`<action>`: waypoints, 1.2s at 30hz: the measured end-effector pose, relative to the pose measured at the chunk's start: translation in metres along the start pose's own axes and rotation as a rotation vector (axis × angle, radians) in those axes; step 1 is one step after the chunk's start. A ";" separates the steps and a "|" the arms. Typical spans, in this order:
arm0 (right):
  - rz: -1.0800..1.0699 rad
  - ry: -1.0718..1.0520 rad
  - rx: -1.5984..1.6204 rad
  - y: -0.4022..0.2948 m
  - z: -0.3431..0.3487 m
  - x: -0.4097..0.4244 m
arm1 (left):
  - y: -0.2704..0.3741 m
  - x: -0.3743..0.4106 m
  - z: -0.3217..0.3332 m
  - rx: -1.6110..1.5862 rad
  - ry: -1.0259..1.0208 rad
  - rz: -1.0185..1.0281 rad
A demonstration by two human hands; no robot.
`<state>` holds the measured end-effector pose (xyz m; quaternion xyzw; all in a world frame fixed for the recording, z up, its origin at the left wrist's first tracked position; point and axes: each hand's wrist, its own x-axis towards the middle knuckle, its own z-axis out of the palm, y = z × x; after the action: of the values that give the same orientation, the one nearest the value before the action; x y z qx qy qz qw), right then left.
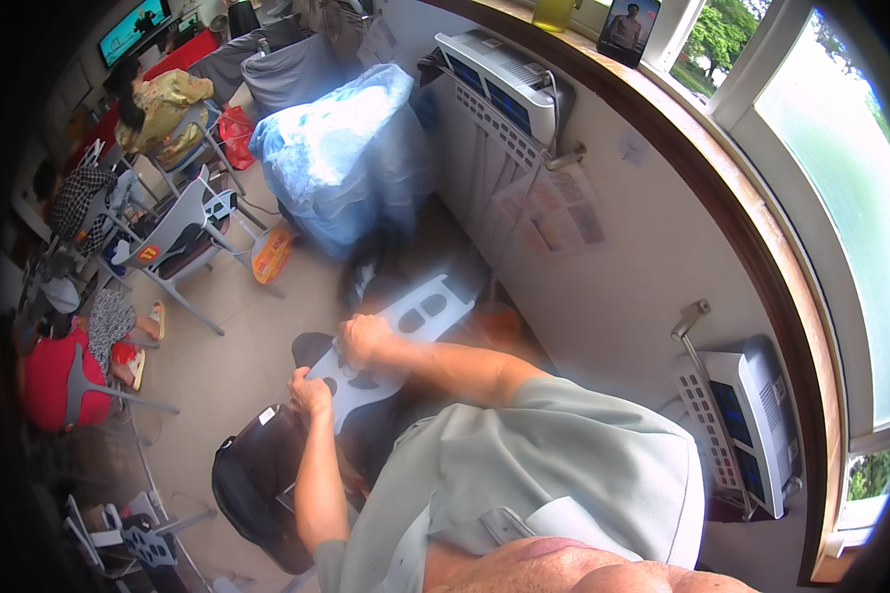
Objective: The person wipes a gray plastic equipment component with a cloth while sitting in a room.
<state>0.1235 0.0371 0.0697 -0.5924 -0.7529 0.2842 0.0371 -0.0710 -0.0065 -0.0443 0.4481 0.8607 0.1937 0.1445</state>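
A pale grey plastic panel (409,337) with rounded cutouts lies slantwise in front of my body. My left hand (310,393) grips its lower left end, thumb on top. Curled into a fist, my right hand (366,342) rests against the panel's upper long edge near that same end. Whether a small thing is inside this fist is hidden. Beneath the panel is a dark area, blurred in places. A dark padded seat (256,474) is beside my left forearm.
Light blue plastic sheeting (334,156) covers a bulky thing ahead. Two wall-mounted devices (508,85) (745,426) with cables flank me on the right, under the windowsill (682,111). Chairs (174,230) and seated people (167,111) are at left. A phone (629,30) stands on the sill.
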 end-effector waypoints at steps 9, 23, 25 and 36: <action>0.039 0.076 -0.119 0.034 -0.014 -0.003 | -0.021 0.003 0.001 -0.054 0.007 0.010; -0.079 0.158 -0.144 0.038 0.013 -0.034 | 0.018 -0.014 -0.041 -0.053 -0.185 -0.084; -0.125 0.110 -0.157 0.026 0.017 -0.037 | 0.019 -0.011 -0.039 -0.042 -0.184 -0.092; -0.197 0.003 -0.041 -0.022 0.021 -0.035 | 0.010 -0.010 -0.016 -0.091 -0.021 -0.136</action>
<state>0.1063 -0.0056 0.0723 -0.5167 -0.8130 0.2628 0.0538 -0.0654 -0.0130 -0.0250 0.3834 0.8780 0.2177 0.1866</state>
